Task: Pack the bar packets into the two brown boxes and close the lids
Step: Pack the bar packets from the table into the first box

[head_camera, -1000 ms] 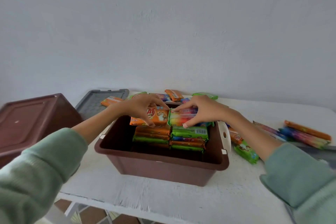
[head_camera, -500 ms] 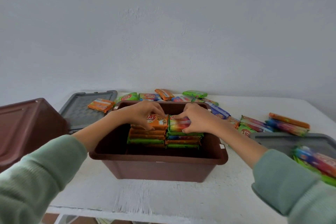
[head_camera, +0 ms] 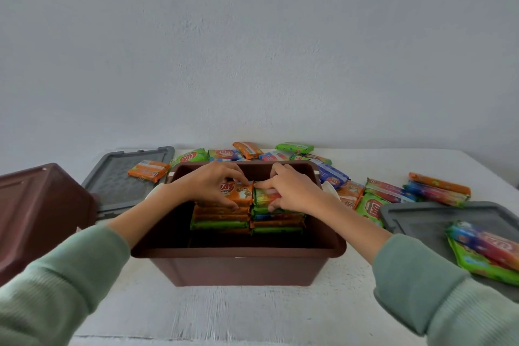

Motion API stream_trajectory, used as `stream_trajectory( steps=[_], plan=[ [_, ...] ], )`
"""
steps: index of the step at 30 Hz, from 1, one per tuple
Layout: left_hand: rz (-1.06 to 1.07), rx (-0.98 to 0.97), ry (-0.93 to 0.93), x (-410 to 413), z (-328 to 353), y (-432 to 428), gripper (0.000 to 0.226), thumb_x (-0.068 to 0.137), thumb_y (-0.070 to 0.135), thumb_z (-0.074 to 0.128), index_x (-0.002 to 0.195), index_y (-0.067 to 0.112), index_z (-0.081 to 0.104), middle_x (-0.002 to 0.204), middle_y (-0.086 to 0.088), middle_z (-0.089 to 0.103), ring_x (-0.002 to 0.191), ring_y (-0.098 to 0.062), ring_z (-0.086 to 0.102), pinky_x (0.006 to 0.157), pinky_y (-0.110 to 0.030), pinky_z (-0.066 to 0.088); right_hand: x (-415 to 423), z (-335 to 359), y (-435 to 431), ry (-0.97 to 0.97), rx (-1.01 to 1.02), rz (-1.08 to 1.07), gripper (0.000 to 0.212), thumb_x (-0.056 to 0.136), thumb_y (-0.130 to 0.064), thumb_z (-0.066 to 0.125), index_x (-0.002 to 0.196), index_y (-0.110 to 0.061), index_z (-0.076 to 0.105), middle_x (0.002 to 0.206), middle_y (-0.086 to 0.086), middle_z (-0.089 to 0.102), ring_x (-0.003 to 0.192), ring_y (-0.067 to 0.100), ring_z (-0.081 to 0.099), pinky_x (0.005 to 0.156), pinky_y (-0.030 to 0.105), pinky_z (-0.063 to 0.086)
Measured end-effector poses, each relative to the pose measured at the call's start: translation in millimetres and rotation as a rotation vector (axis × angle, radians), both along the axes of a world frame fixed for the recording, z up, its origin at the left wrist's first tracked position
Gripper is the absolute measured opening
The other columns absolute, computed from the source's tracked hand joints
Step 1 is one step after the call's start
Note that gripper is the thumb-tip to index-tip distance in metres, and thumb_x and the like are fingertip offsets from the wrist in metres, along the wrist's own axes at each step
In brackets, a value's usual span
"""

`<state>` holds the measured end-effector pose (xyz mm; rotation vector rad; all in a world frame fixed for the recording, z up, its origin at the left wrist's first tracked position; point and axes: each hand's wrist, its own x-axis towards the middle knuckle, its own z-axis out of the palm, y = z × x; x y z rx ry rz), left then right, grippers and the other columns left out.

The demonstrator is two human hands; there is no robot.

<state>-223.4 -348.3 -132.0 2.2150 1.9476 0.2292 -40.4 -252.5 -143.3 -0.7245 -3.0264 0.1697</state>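
Rectangular brown plastic box [head_camera: 238,267] open on rough white surface [head_camera: 252,314], two neat stacks [head_camera: 222,223] of flat glossy bar packets inside, left hand [head_camera: 213,188] curled round orange top packet [head_camera: 238,194], right hand [head_camera: 292,191] pinching striped top packet [head_camera: 265,196] beside it, loose packets [head_camera: 295,146] behind, gridded grey lid [head_camera: 112,177] far left.

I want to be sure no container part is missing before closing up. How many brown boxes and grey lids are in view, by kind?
Brown boxes: 2 (open box, bottom-up box at left)
Grey lids: 2 (left lid, right lid)
Total: 4
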Motion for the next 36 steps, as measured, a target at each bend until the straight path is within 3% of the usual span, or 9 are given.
stream_trajectory(
  steps=[3,7,14,19,23,26,28,32,36],
  plan=[
    [-0.014,-0.070,-0.025,2.9,9.3,8.9,0.058,0.068,0.045,0.075,0.118,0.021,0.060,0.115,0.007,0.058,0.100,-0.003,0.053,0.081,-0.006,0.041,5.6,2.7,3.1,0.012,-0.035,0.025,0.065,0.080,-0.036,0.067,0.138,-0.032,0.040,0.125,0.005,0.044,0.118,0.021,0.040,0.088,0.032,0.042],
    [-0.030,-0.016,-0.094,21.8,26.5,29.4,0.036,0.077,0.031,0.073,0.110,0.020,0.066,0.095,0.010,0.065,0.080,0.010,0.060,0.070,-0.005,0.048,29.2,15.5,12.1,0.137,-0.174,0.022,0.059,0.082,-0.039,0.064,0.137,-0.031,0.044,0.127,0.005,0.047,0.118,0.020,0.043,0.091,0.032,0.039],
    [-0.104,0.240,-0.208,103.3,49.2,87.9,0.020,0.083,0.018,0.066,0.103,0.012,0.070,0.095,0.000,0.070,0.083,-0.008,0.063,0.071,-0.005,0.045,128.0,37.0,53.0,0.361,-0.178,-0.190,0.052,0.082,-0.039,0.065,0.131,-0.032,0.050,0.118,0.007,0.055,0.111,0.021,0.048,0.088,0.034,0.040],
    [-0.072,0.091,-0.248,173.6,36.0,133.3,0.029,0.085,0.017,0.064,0.113,0.011,0.063,0.109,-0.008,0.067,0.094,-0.016,0.062,0.087,-0.020,0.046,216.6,31.7,83.6,0.361,-0.193,-0.330,0.049,0.083,-0.035,0.066,0.130,-0.032,0.052,0.115,0.004,0.056,0.109,0.018,0.050,0.089,0.030,0.040],
    [-0.101,-0.172,0.009,201.5,8.3,177.5,0.061,0.086,0.039,0.061,0.139,0.023,0.037,0.143,-0.007,0.038,0.130,-0.022,0.037,0.106,-0.031,0.032,275.9,9.6,98.5,0.310,-0.220,-0.412,0.047,0.084,-0.035,0.065,0.129,-0.030,0.053,0.130,0.000,0.053,0.117,0.014,0.048,0.102,0.032,0.035],
    [-0.144,-0.325,0.209,197.0,2.0,201.5,0.097,0.076,0.043,0.070,0.148,0.027,0.007,0.157,-0.002,0.006,0.144,-0.025,0.005,0.118,-0.043,0.010,314.9,-8.3,100.9,0.297,-0.232,-0.399,0.052,0.082,-0.036,0.066,0.131,-0.022,0.052,0.129,-0.015,0.042,0.120,0.000,0.035,0.094,0.000,0.023],
    [-0.165,-0.388,0.297,183.9,0.0,212.0,0.111,0.070,0.040,0.077,0.148,0.030,0.000,0.157,0.001,-0.002,0.145,-0.023,-0.004,0.117,-0.044,0.003,336.2,-25.0,105.9,0.250,-0.250,-0.476,0.061,0.078,-0.051,0.062,0.133,-0.028,0.048,0.125,-0.007,0.048,0.123,0.009,0.039,0.093,0.009,0.026],
    [-0.126,-0.475,0.483,158.5,-14.8,227.0,0.112,0.067,0.026,0.081,0.146,0.032,0.002,0.158,0.000,-0.002,0.145,-0.023,-0.007,0.118,-0.045,0.005,362.3,-54.5,116.0,0.092,-0.320,-0.563,0.071,0.075,-0.062,0.055,0.139,-0.035,0.038,0.130,0.007,0.041,0.123,0.021,0.037,0.096,0.025,0.026],
    [-0.104,-0.439,0.472,151.3,-27.3,229.1,0.098,0.067,0.006,0.078,0.144,0.033,0.024,0.148,-0.002,0.029,0.136,-0.023,0.026,0.110,-0.040,0.031,367.2,-66.7,115.7,0.057,-0.356,-0.545,0.060,0.088,-0.051,0.051,0.142,-0.039,0.029,0.129,0.011,0.041,0.114,0.022,0.043,0.089,0.025,0.032]
  ],
)
